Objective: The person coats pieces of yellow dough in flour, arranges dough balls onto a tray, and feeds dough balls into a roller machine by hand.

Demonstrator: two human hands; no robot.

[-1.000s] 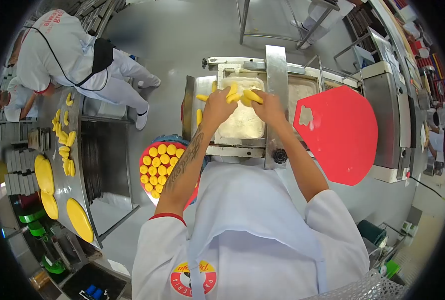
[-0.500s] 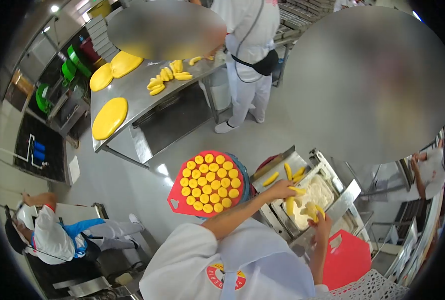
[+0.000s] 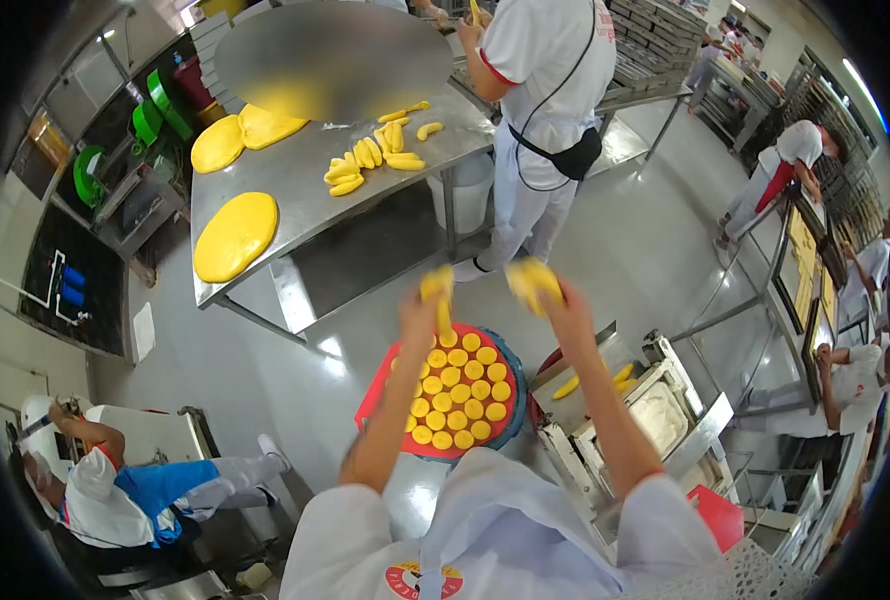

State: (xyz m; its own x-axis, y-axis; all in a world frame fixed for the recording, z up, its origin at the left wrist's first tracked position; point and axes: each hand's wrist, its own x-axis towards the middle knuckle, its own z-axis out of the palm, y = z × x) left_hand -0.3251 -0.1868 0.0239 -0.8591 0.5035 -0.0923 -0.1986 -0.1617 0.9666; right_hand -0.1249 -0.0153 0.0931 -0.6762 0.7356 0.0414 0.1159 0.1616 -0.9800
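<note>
Above the far edge of a red board [image 3: 370,398] my left hand [image 3: 424,312] is closed on yellow dough pieces [image 3: 446,325], one hanging down. Level with it, to the right, my right hand [image 3: 567,308] grips more yellow dough pieces [image 3: 533,284]. Both hands are raised and somewhat blurred. Round yellow dough discs [image 3: 463,393] cover much of the board, which rests on a blue round container [image 3: 513,412]. At the right stands a machine [image 3: 700,378] with a tray of pale flour-like material [image 3: 656,414]; a few dough pieces [image 3: 566,387] lie beside it.
A steel table [image 3: 310,222] at the upper left bears flat yellow dough sheets [image 3: 236,237] and dough pieces [image 3: 365,153]. A co-worker [image 3: 548,80] stands at its right end. Another person [image 3: 110,490] is at the lower left. Others work by trays [image 3: 805,262] at the right.
Both hands have lifted from the machine's tray and moved left toward the board, carrying dough pieces. The view has shifted, showing more of the table and the room at the right.
</note>
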